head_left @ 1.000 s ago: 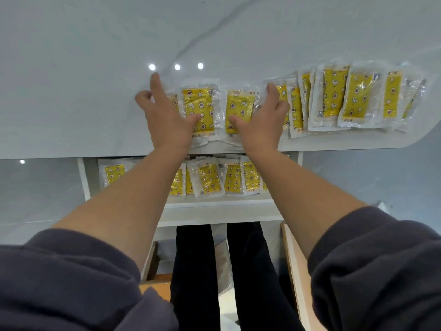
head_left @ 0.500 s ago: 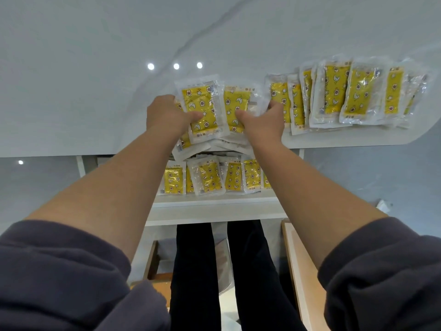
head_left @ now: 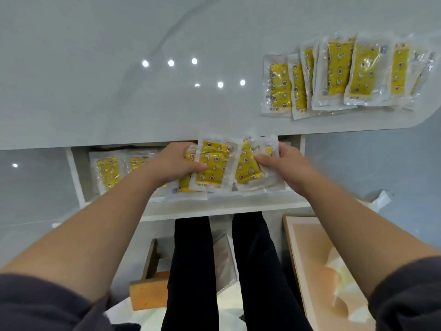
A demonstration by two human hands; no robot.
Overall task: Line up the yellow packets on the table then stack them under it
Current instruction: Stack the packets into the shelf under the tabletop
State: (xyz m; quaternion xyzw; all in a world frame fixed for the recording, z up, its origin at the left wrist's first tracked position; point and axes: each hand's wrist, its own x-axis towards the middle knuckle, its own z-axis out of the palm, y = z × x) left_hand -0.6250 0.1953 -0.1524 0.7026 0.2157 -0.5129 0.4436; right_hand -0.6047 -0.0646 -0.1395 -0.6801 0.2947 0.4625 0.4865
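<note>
My left hand (head_left: 175,162) and my right hand (head_left: 285,161) grip a bunch of yellow packets (head_left: 212,167) between them, held just below the front edge of the white table (head_left: 119,91) and above the shelf (head_left: 214,207) under it. A row of several overlapping yellow packets (head_left: 338,75) lies on the table at the right. More yellow packets (head_left: 108,170) lie on the shelf at the left, partly hidden by my left forearm.
My legs in dark trousers (head_left: 191,271) stand below the shelf. A wooden stool (head_left: 149,292) is at the lower left of them. A light wooden board (head_left: 317,271) stands at the right. A white crumpled bag (head_left: 379,199) lies on the floor at the right.
Both hands closed on the left group of packets, lifted it off the table and brought it down and toward me past the table's edge, over the shelf.
</note>
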